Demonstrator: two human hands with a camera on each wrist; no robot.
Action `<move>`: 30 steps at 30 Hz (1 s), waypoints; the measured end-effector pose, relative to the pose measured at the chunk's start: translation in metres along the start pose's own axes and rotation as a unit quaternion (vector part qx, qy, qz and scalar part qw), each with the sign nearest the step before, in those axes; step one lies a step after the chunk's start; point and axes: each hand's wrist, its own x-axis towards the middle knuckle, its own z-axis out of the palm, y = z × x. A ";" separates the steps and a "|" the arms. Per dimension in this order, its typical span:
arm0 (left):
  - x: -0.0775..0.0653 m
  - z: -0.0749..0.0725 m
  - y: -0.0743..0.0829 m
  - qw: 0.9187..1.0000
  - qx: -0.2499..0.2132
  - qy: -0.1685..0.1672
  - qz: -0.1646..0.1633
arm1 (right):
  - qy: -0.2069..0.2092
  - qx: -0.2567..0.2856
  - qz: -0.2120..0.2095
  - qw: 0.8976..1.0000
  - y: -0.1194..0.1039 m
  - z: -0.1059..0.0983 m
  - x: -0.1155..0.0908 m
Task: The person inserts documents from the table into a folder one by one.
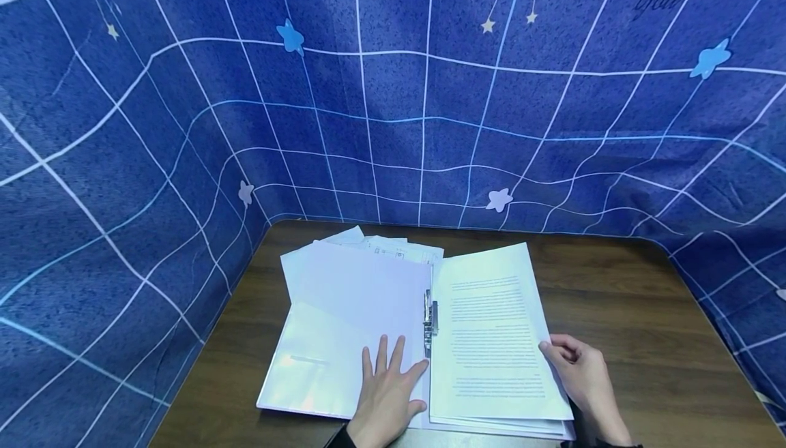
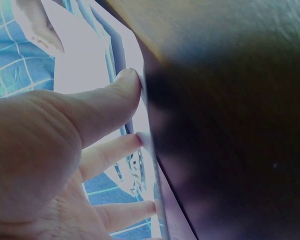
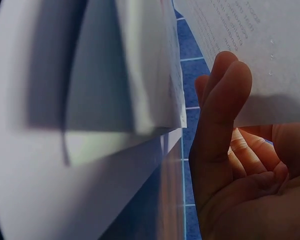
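Observation:
An open white lever clip folder (image 1: 307, 359) lies on the table, its metal clip (image 1: 427, 322) along the inner fold. My left hand (image 1: 385, 397) rests with spread fingers on the folder's left side, below the clip. In the left wrist view its thumb (image 2: 110, 102) and fingertips touch the white surface. On the right side lies a stack topped by a printed sheet (image 1: 497, 339). My right hand (image 1: 583, 373) pinches that sheet's right edge between thumb and fingers. The right wrist view shows the sheet (image 3: 280, 65) raised apart from the pages (image 3: 150, 75) of the stack.
Loose papers with printed drawings (image 1: 420, 252) stick out behind the folder's left side. The brown wooden table (image 1: 632, 325) extends to both sides. A blue curtain (image 1: 393, 127) with white grid lines and stars hangs along the table's back and sides.

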 end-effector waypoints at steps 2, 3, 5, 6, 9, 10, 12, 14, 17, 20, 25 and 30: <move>0.000 0.000 0.000 1.000 -0.001 -0.003 -0.001 | -0.004 0.002 -0.001 1.000 0.001 0.000 0.000; 0.000 0.000 0.000 1.000 -0.001 -0.005 -0.001 | -0.005 0.002 -0.002 1.000 0.001 0.000 0.000; 0.000 0.000 0.000 1.000 -0.003 -0.007 -0.002 | -0.004 0.002 -0.004 1.000 0.001 0.001 0.000; 0.000 0.000 0.000 1.000 -0.004 -0.008 -0.003 | -0.002 0.002 -0.004 1.000 0.001 0.001 0.000; 0.000 0.000 0.000 1.000 -0.006 -0.009 -0.004 | 0.002 0.002 -0.004 1.000 0.001 0.002 -0.001; 0.001 0.000 0.000 1.000 -0.007 -0.009 -0.004 | 0.002 0.004 -0.004 1.000 0.002 0.003 -0.001; 0.001 0.000 0.000 1.000 -0.007 -0.010 -0.005 | 0.002 0.003 -0.003 1.000 0.002 0.003 -0.001; 0.001 -0.001 0.000 1.000 -0.008 -0.012 -0.006 | 0.003 -0.001 -0.002 1.000 0.003 0.004 -0.001; 0.001 -0.001 0.001 1.000 -0.010 -0.013 -0.006 | 0.006 -0.009 -0.001 1.000 0.003 0.005 0.000; 0.001 -0.001 0.000 1.000 -0.012 -0.010 -0.005 | 0.009 -0.015 -0.001 1.000 0.003 0.006 0.000; 0.001 -0.001 0.000 1.000 -0.015 -0.009 -0.003 | 0.011 -0.026 -0.009 1.000 0.004 0.006 0.000; 0.000 -0.001 0.000 1.000 -0.015 -0.010 -0.004 | 0.013 -0.047 -0.030 0.998 0.005 0.006 -0.001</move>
